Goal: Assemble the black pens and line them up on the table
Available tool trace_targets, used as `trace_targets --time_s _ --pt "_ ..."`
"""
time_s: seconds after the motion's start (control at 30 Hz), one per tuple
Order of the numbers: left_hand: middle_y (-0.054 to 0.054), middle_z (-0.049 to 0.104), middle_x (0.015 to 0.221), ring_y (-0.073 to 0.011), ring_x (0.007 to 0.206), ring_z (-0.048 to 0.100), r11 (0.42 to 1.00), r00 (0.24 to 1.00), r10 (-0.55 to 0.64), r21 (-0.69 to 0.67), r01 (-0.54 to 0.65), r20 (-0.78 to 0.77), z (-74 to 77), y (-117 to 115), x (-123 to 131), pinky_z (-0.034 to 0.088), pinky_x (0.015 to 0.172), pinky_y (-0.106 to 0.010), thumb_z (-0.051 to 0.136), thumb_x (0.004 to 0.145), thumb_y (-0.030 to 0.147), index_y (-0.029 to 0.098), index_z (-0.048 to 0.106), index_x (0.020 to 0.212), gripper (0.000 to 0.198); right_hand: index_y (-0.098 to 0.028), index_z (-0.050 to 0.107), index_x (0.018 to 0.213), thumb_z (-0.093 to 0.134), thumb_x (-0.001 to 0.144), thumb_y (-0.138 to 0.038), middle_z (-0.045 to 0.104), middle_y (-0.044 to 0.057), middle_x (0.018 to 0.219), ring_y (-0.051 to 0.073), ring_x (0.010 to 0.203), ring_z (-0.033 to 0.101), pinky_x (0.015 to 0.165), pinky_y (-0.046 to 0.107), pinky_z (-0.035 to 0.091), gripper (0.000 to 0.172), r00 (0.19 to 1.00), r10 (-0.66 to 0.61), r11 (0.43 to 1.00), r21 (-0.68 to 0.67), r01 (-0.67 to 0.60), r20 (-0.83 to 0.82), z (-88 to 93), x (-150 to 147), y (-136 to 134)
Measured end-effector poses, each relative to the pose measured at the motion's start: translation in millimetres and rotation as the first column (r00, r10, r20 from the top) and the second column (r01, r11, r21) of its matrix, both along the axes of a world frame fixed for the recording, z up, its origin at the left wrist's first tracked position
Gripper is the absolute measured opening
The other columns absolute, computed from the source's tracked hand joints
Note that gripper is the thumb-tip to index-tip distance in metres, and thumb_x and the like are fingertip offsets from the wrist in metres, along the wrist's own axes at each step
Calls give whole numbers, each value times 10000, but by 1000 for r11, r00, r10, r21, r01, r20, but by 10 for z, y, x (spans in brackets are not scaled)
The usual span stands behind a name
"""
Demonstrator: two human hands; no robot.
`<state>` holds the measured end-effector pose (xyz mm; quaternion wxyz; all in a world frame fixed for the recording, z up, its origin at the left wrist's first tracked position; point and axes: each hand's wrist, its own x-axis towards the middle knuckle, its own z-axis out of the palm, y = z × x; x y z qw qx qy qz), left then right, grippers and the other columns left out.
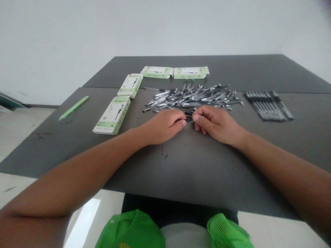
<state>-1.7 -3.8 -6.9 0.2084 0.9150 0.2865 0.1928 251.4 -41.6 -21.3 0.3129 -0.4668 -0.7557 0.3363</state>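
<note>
My left hand [167, 125] and my right hand [216, 124] meet at the near edge of a loose pile of clear-barrelled pens [196, 96]. Fingers and thumb are pinched together on both hands. Between the fingertips shows a short dark length of a pen [189, 119], gripped from both sides. Most of it is hidden by my fingers. The pile behind lies in a tangle, mostly crosswise, with black and silver parts visible.
Right of the pile, several pens [267, 105] lie side by side in a neat row. Green-and-white pen boxes [112, 115] line the left, with two more boxes [191, 72] behind. A light green pen [74, 107] lies far left on the dark table [165, 172].
</note>
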Motion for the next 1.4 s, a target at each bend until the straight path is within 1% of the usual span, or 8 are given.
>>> trace_targets --time_s 0.27,0.4,0.5,0.7,0.87,1.03,1.2,1.4 --pt "-52 747 919 -192 830 658 1000 1000 -4 3 4 7 15 -13 2 473 791 -330 514 1084 290 170 711 979 253 -232 695 935 587 1110 -577 737 20 762 174 644 626 660 328 455 402 999 -9 1000 14 8 33 19 -2 6" --pt "-53 742 917 -193 831 654 1000 1000 -5 2 5 11 10 -13 -3 467 787 -329 510 1088 291 168 711 984 258 -224 672 821 585 1091 -654 693 23 697 166 603 599 626 326 432 515 999 -19 1000 23 18 50 30 -9 4" --pt "-53 742 920 -194 838 656 1000 1000 0 0 0 8 5 -10 -5 467 786 -329 510 1089 294 169 713 990 259 -222 674 819 579 1082 -684 691 24 696 161 585 593 601 323 426 540 999 -24 1000 16 23 44 29 -13 2" --pt "-58 749 936 -199 856 666 1000 1000 3 -4 -3 -3 12 -13 -4 479 803 -332 506 1092 299 169 717 1004 263 -231 708 945 603 1072 -681 727 24 754 171 622 613 617 324 443 479 1000 -12 1000 12 12 26 16 -21 6" --pt "-56 745 928 -191 835 653 1000 1000 -4 -1 4 4 4 -9 -5 474 793 -331 511 1093 295 162 719 997 265 -226 718 1057 603 1090 -625 732 35 787 179 650 623 628 325 460 416 1000 13 1000 0 -13 21 -11 -7 7" --pt "-54 740 925 -192 834 652 1000 1000 -12 8 12 0 -11 3 -6 464 785 -325 505 1098 297 161 717 1000 269 -233 624 1282 671 1077 -506 733 27 854 187 688 641 662 332 488 345 998 25 1000 4 -24 -51 -72 18 7" --pt "-54 743 934 -190 840 654 1000 1000 -9 -3 9 17 -9 0 -7 466 799 -324 510 1101 295 157 720 1016 266 -232 606 1178 603 1114 -418 713 16 826 177 679 628 661 330 485 197 999 35 999 11 -35 -41 -66 11 5" --pt "-55 752 934 -194 845 663 1000 1000 5 -6 -5 15 4 -12 -5 482 804 -329 510 1094 299 164 721 1004 267 -227 627 1122 592 1121 -408 713 13 827 171 679 633 668 331 488 185 999 33 999 21 -32 -15 -41 4 3"
